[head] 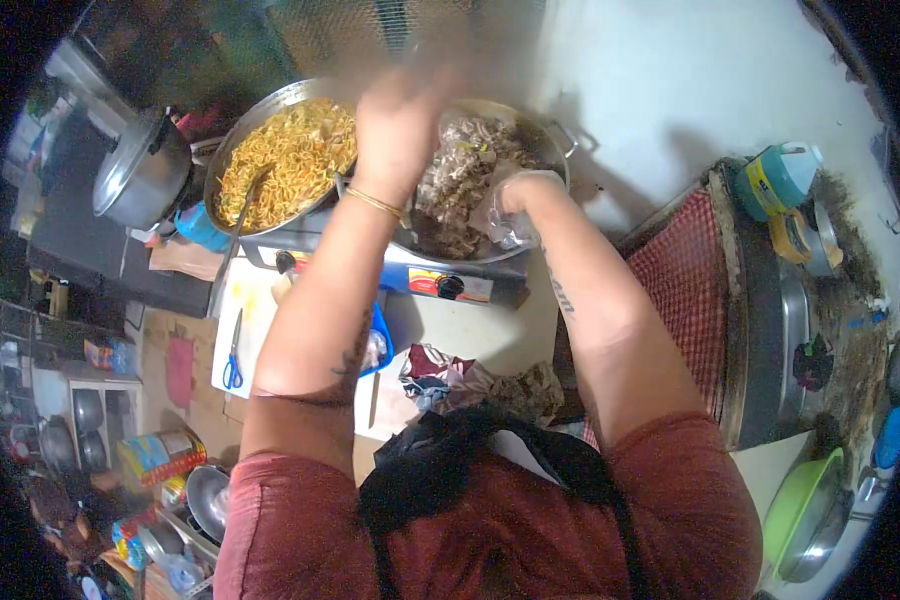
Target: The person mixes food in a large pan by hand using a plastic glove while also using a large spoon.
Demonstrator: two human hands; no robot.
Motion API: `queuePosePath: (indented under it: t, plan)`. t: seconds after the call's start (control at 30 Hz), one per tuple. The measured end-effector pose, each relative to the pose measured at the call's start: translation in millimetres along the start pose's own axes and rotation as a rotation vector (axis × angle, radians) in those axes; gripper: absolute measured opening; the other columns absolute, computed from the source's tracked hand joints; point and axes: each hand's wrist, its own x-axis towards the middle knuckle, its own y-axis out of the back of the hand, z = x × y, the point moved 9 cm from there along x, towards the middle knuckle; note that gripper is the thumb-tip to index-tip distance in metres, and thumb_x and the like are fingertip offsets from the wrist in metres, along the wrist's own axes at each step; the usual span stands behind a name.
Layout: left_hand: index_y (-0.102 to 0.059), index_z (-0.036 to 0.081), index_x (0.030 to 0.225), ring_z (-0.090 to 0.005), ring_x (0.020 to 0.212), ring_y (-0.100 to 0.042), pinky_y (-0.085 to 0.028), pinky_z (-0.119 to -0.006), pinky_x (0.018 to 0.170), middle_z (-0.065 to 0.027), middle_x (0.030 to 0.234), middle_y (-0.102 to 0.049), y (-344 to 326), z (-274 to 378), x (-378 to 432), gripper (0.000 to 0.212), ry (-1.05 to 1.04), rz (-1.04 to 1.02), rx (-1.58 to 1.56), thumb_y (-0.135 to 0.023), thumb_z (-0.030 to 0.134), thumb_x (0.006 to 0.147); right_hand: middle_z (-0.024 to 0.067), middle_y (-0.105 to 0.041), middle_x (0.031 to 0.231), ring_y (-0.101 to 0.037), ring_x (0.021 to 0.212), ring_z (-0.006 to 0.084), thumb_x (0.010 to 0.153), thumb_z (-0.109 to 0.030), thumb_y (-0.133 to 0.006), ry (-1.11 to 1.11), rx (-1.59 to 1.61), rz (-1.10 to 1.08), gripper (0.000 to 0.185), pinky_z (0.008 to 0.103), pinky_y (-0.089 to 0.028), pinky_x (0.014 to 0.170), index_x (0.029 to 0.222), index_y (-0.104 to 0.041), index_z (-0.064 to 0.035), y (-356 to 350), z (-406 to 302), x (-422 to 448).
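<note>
My left hand (405, 94) is raised over the gap between two wide pans, with its fingers badly blurred; whether it holds anything cannot be told. Cooked yellow noodles with vegetable bits fill the left metal pan (217, 157), and a metal ladle (246, 206) rests in them. In the right pan (557, 161) lies shredded, greyish-brown meat (457, 169) with a green piece on top. My right hand (521, 196) reaches into this pan's right side, at the meat. Clear plastic (514, 229) is around it, and its fingers are hidden. A gas stove (405, 274) stands under the pans.
A lidded pot (139, 172) stands far left. Nearer are a white cutting board (229, 300) with blue-handled scissors (233, 367), a blue container (381, 341) and crumpled cloths (439, 375). At right are a checkered cloth (679, 285), a teal jug (772, 180) and a green basin (799, 502).
</note>
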Motion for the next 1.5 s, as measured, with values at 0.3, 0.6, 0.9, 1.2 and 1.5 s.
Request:
queuePosePath:
  t: [0.3, 0.6, 0.9, 1.2, 1.5]
  plan:
    - [-0.054, 0.007, 0.087, -0.0088, 0.050, -0.045, -0.039, -0.026, 0.045, 0.0017, 0.064, -0.050, 37, -62, -50, 0.016, 0.160, 0.371, -0.443, -0.065, 0.018, 0.093, 0.0075, -0.067, 0.120, -0.063, 0.099, 0.0203, 0.057, -0.059, -0.080, 0.101, 0.164, -0.052, 0.079, 0.0344, -0.050, 0.085, 0.117, -0.068, -0.0087, -18, -55, -30]
    - [-0.052, 0.007, 0.081, -0.0113, 0.052, -0.047, -0.041, -0.027, 0.047, -0.0009, 0.064, -0.051, -3, -3, -36, 0.017, -0.002, 0.153, -0.261, -0.065, 0.012, 0.092, 0.0189, -0.069, 0.107, -0.066, 0.098, 0.0262, 0.045, -0.035, -0.089, 0.076, 0.491, 0.461, 0.072, 0.0380, -0.054, 0.082, 0.106, -0.070, -0.0017, 28, -32, -39]
    - [-0.050, 0.004, 0.082, -0.0156, 0.056, -0.048, -0.042, -0.029, 0.050, -0.0066, 0.068, -0.052, 10, 44, -2, 0.010, -0.171, -0.033, -0.328, -0.058, -0.003, 0.085, 0.0094, -0.061, 0.125, -0.058, 0.113, 0.0239, 0.068, -0.046, -0.075, 0.001, 0.332, 0.256, 0.062, 0.0442, -0.045, 0.094, 0.119, -0.063, -0.0145, 68, -16, -49]
    - [-0.060, 0.000, 0.086, -0.0270, 0.078, -0.061, -0.049, -0.033, 0.074, -0.0125, 0.082, -0.060, 26, 44, -78, 0.013, -0.423, -0.133, 0.390, -0.067, -0.005, 0.076, 0.0077, -0.060, 0.130, -0.054, 0.122, 0.0252, 0.083, -0.037, -0.061, 0.112, -0.056, 0.313, 0.042, 0.0473, -0.038, 0.104, 0.120, -0.065, -0.0164, 40, -97, -60]
    - [-0.044, 0.006, 0.128, -0.0170, 0.102, -0.057, -0.052, -0.029, 0.075, -0.0115, 0.107, -0.057, 47, -6, -190, 0.046, 0.516, -0.319, 0.130, -0.066, 0.007, 0.087, 0.0146, -0.068, 0.105, -0.065, 0.097, 0.0270, 0.086, -0.017, -0.063, 0.182, 1.390, 0.444, 0.021, 0.0382, -0.052, 0.086, 0.103, -0.070, -0.0053, -16, -24, 15]
